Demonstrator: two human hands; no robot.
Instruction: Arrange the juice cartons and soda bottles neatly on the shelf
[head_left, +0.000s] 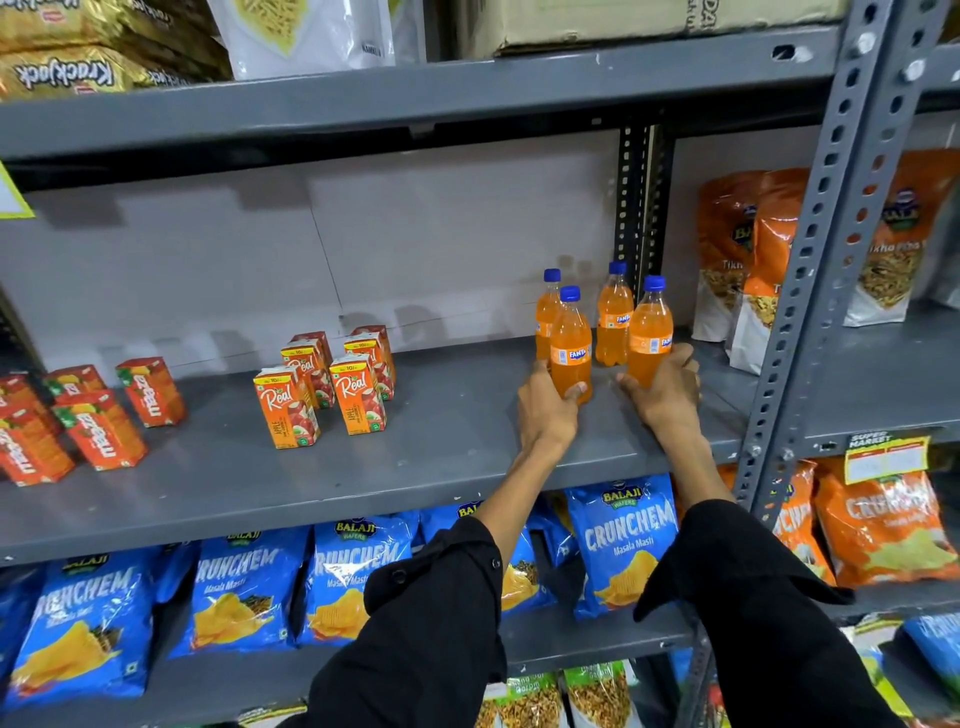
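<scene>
On the grey shelf (441, 467), left hand (545, 410) and right hand (665, 395) each wrap fingers round a front soda bottle (570, 343), likely squaring the cluster

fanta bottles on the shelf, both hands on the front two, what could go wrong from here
1. The left hand and right hand grip the front two Fanta bottles low on their bodies, so these tall, narrow bottles might tip if slid quickly.
2. The back two bottles stand very close behind; a nudge could topple them.
3. The Real juice cartons stand to the left; a fallen bottle could roll along the shelf toward them, or off its front edge.
</scene>
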